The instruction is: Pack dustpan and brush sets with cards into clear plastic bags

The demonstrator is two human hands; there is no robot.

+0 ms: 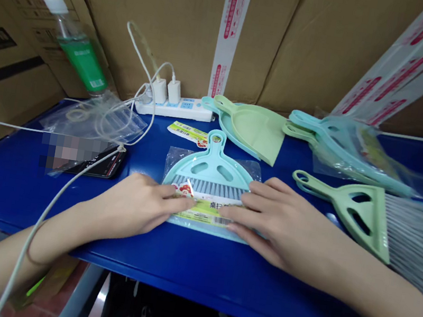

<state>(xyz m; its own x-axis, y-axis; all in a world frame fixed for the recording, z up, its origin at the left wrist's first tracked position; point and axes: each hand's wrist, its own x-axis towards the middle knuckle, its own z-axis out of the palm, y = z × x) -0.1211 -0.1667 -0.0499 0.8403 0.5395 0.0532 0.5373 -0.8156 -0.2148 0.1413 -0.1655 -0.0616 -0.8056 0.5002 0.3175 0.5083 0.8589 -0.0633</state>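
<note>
Label [204,209] could crease or skew on the wrapped dustpan [213,167], flat on the table [178,266], if left hand [140,203] and right hand [283,223], set apart on the label's two ends, grip unclear, press or pull unevenly.

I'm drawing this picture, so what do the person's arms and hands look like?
The left hand and right hand are bare: no gloves, rings or watch show. No sleeves show on the forearms either. A white cable passes in front of the left forearm.
</note>
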